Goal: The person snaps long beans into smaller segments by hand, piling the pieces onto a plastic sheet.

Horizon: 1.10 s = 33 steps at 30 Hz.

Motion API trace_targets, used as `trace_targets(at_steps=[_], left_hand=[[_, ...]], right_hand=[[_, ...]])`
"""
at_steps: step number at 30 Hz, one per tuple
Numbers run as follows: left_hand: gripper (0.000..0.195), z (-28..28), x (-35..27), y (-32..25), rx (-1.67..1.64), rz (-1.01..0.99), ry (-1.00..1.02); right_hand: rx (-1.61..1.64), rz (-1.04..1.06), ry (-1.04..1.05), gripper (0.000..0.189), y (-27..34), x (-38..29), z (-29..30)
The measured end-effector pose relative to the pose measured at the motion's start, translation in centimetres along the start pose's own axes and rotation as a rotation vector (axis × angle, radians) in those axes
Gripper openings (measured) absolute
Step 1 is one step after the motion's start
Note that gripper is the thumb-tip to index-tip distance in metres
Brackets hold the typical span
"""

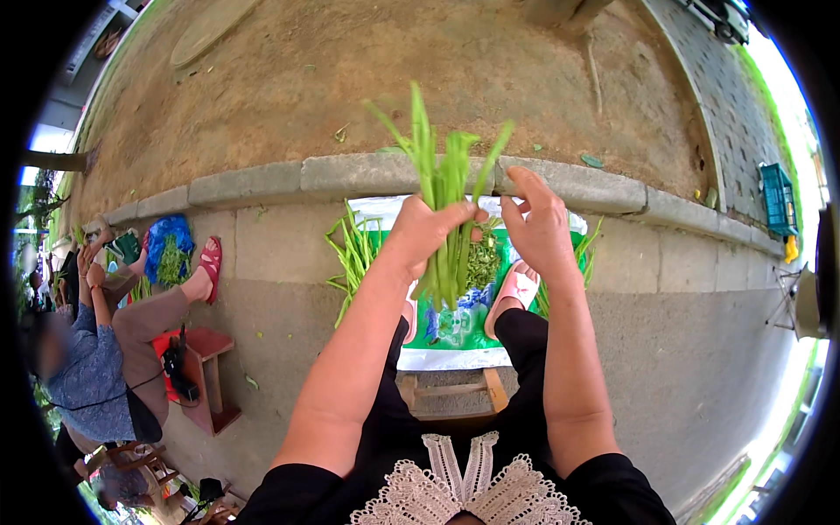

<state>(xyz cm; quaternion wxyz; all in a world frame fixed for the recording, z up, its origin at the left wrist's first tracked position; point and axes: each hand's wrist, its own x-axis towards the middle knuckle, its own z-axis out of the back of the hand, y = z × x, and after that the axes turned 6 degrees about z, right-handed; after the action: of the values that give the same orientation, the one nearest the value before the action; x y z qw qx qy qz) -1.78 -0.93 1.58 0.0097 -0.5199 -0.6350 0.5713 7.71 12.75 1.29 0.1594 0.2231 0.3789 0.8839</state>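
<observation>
My left hand grips a bunch of long green vegetable stems upright, their lower ends hanging below the fist. The tops of a few stems are blurred. Just right of the bunch is my right hand, fingers bent and apart, with nothing seen in it. Beneath both hands a green and white plastic sheet covers the pavement. A heap of leafy green trimmings lies on it between my feet. More long stems lie at the sheet's left edge, and others at its right.
A stone kerb runs beyond the sheet, with bare soil behind it. On the left a person sits by a red wooden stool and a blue bag with greens. A teal crate stands far right.
</observation>
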Motion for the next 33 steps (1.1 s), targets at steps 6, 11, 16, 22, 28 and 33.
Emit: trace_targets(at_steps=[6, 11, 16, 22, 28, 33], left_hand=[[0.022, 0.3, 0.8, -0.4, -0.407, -0.066, -0.116], [0.02, 0.4, 1.3, -0.2, -0.468, -0.113, -0.106], [0.023, -0.3, 1.3, 0.1, -0.364, -0.175, -0.107], [0.023, -0.6, 1.4, 0.5, -0.309, -0.163, -0.075], [0.027, -0.8, 0.8, -0.3, -0.432, -0.172, -0.016], [0.024, -0.5, 0.9, -0.3, -0.424, -0.165, -0.034]], right_hand=[[0.515, -0.321, 0.091, 0.041, -0.2, -0.9, -1.5], [0.555, -0.375, 0.145, 0.033, 2.1, -1.0, -1.5], [0.602, -0.351, 0.234, 0.029, 1.8, -0.9, -1.4], [0.766, -0.408, 0.33, 0.022, 2.4, -0.8, -1.0], [0.733, -0.414, 0.409, 0.02, 2.2, -1.0, 0.0], [0.694, -0.392, 0.413, 0.029, 1.6, -1.3, 0.2]])
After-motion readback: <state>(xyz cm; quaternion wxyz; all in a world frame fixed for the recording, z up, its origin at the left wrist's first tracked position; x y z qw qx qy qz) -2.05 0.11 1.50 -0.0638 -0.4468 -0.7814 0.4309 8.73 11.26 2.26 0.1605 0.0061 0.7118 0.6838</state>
